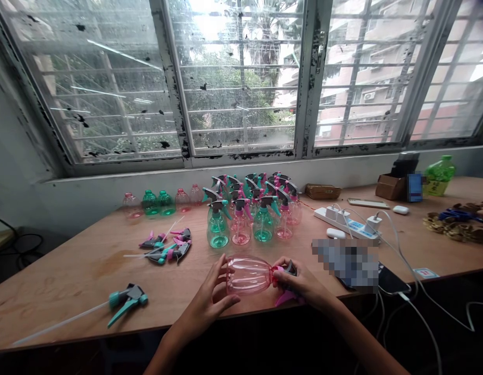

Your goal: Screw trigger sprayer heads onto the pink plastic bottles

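The pink bottle lies on its side in the air, just above the front edge of the table, its base to the left and its neck to the right. The right hand is closed around the pink and grey head at the neck; the collar of this head meets the neck, but how firmly it sits I cannot tell. The left hand is half open around the base, the fingers curved on the far side and the thumb apart on the near side; whether it presses the bottle, I cannot tell. Behind the hands stand many sprayers, green and pink, upright and close together, with their heads on. To the left of these, near the wall, five open bottles stand in a row, three pink and two green. In front of the row lies a pile of loose heads, and nearer to the table edge, on the left, one green and grey spare head with its long tube. To the right are a power strip and a phone with a white cable.
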Demonstrator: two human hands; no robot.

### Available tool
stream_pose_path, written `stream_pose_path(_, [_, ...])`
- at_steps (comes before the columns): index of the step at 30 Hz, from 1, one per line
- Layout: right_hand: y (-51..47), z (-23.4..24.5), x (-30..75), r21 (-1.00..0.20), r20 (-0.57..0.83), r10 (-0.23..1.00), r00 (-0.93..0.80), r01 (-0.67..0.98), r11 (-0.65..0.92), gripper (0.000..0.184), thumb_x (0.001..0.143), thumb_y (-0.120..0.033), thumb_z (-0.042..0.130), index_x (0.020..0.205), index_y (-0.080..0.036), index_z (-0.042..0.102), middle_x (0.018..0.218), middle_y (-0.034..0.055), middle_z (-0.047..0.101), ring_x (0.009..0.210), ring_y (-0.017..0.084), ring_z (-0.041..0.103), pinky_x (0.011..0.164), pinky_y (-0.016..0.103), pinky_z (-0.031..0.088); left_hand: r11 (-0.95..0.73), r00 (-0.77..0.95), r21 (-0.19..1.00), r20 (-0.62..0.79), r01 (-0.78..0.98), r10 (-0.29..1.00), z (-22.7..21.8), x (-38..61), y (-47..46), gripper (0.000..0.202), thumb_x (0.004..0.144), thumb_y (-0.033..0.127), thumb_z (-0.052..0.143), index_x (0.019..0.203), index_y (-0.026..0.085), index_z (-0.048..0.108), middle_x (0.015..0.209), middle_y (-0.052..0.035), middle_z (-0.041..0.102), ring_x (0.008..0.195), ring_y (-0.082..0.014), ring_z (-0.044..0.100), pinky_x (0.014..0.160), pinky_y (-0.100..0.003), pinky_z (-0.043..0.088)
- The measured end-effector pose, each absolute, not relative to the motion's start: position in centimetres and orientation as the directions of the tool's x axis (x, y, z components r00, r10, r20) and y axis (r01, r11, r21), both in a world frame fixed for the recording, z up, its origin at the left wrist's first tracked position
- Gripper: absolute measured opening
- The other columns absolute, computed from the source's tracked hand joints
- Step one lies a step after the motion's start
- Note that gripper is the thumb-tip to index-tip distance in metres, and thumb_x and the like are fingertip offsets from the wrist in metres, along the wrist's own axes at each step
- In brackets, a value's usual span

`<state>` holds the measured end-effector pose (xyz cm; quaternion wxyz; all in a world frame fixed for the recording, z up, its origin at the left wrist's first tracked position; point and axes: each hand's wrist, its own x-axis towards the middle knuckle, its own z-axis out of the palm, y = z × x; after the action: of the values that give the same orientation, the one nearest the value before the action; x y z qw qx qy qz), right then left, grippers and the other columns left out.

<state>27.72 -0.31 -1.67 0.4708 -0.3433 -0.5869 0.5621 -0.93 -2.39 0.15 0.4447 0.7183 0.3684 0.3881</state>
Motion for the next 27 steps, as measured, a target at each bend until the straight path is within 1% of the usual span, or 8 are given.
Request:
stream_pose_path(2, [-0.3,-1.7,27.7,-0.983,0.164,0.933,-0.319,-0.129,0.128,0.044,0.078,-0.056,0.078,0.091,-0.018,0.060,0.073,0.0016,0.071,0.061,0.016,0.062,0.059,0.027,0.045,-0.345,0.436,0.917,0.233,0.199,0.870,0.4,-0.8,-2.5,0.078,0.090,0.031,0.070,0.154,0.039,0.026,0.156,-0.0091,0.032,0.134,-0.0307,0.049,0.113,-0.052,0.044])
stream_pose_path(4, [-0.3,-1.6,27.7,-0.984,0.161,0.934,-0.320,-0.131,0.125,0.044,0.078,-0.056,0.078,0.090,-0.018,0.060,0.073,0.0018,0.071,0.062,0.016,0.062,0.059,0.027,0.045,-0.369,0.445,0.905,0.248,0.210,0.861,0.6,-0.8,-2.6,0.077,0.089,0.031,0.070,0.153,0.040,0.028,0.157,-0.0076,0.029,0.133,-0.0302,0.050,0.112,-0.051,0.045])
stream_pose_path(8, [-0.3,-1.7,27.7,-0.981,0.170,0.933,-0.318,-0.149,0.128,0.043,0.079,-0.055,0.078,0.091,-0.018,0.060,0.072,0.0018,0.071,0.061,0.016,0.061,0.059,0.027,0.045,-0.388,0.442,0.899,0.269,0.203,0.856,0.2,-0.8,-2.5,0.075,0.093,0.033,0.063,0.155,0.042,0.021,0.150,-0.0080,0.039,0.131,-0.0289,0.050,0.110,-0.051,0.047])
stream_pose_path(14, [-0.1,-2.1,27.7,-0.983,0.168,0.931,-0.325,-0.130,0.132,0.041,0.079,-0.053,0.078,0.092,-0.018,0.060,0.072,0.0015,0.071,0.060,0.016,0.061,0.058,0.027,0.044,-0.350,0.407,0.920,0.255,0.177,0.877,0.1,-0.9,-2.4,0.092,0.085,0.030,0.075,0.157,0.040,0.017,0.153,-0.0104,0.037,0.131,-0.0307,0.050,0.109,-0.052,0.048])
stream_pose_path(18, [0.1,-2.3,27.8,-0.981,0.172,0.930,-0.325,-0.139,0.133,0.042,0.079,-0.053,0.078,0.093,-0.018,0.061,0.073,0.0018,0.071,0.061,0.016,0.062,0.058,0.026,0.044,-0.339,0.412,0.919,0.233,0.204,0.881,0.2,-0.9,-2.4,0.086,0.083,0.030,0.076,0.154,0.038,0.029,0.157,-0.0094,0.032,0.124,-0.0294,0.057,0.108,-0.051,0.050])
stream_pose_path(20, [0.0,-2.2,27.8,-0.981,0.174,0.930,-0.324,-0.136,0.136,0.042,0.080,-0.054,0.078,0.092,-0.018,0.061,0.073,0.0019,0.071,0.061,0.016,0.061,0.058,0.026,0.044,-0.360,0.424,0.908,0.246,0.214,0.872,0.2,-1.0,-2.2,0.086,0.084,0.030,0.076,0.154,0.040,0.028,0.158,-0.0083,0.032,0.125,-0.0292,0.056,0.108,-0.050,0.050])
stream_pose_path(25, [-0.2,-1.9,27.7,-0.983,0.164,0.935,-0.315,-0.126,0.130,0.043,0.079,-0.055,0.078,0.091,-0.018,0.060,0.073,0.0024,0.072,0.061,0.016,0.061,0.058,0.027,0.044,-0.401,0.438,0.887,0.275,0.228,0.856,-0.5,-1.2,-1.7,0.084,0.091,0.031,0.067,0.157,0.041,0.015,0.140,-0.0081,0.052,0.121,-0.0269,0.059,0.109,-0.052,0.048])
stream_pose_path(27, [-0.2,-1.8,27.7,-0.985,0.158,0.937,-0.313,-0.119,0.126,0.045,0.077,-0.057,0.078,0.090,-0.018,0.060,0.072,0.0024,0.072,0.061,0.016,0.061,0.058,0.027,0.044,-0.391,0.423,0.893,0.273,0.224,0.864,-0.8,-1.2,-1.7,0.087,0.089,0.031,0.069,0.157,0.041,0.015,0.135,-0.0073,0.054,0.119,-0.0266,0.060,0.109,-0.053,0.047])
